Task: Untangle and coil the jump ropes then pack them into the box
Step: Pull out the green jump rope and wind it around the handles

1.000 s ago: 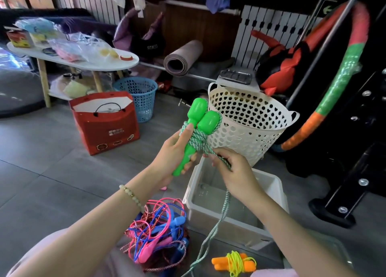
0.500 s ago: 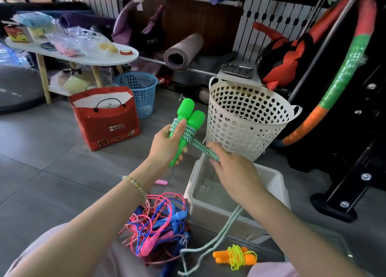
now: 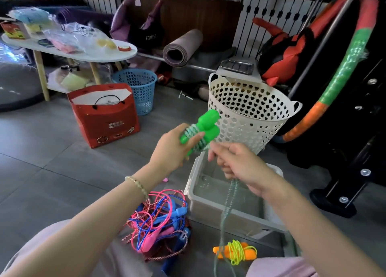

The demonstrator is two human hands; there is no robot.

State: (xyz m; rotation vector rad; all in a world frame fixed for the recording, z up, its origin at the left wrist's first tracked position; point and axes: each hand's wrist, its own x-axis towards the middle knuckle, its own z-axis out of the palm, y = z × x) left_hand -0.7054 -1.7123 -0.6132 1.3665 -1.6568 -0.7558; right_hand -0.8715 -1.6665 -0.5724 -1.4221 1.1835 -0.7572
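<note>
The left hand (image 3: pixel 173 149) grips the two green handles (image 3: pixel 205 124) in the air above the box (image 3: pixel 208 212), their long axis slanting, fat ends up-right toward the basket (image 3: pixel 250 118). The right hand (image 3: pixel 240 164) curls round the rope (image 3: pixel 230 195), which hangs down across the box

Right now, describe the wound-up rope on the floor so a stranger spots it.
Find the clear plastic box on the floor. Just before its near wall lies the rope: orange handles wrapped in neon-yellow cord, unlike the loose pink-and-blue tangle to its left.
</note>
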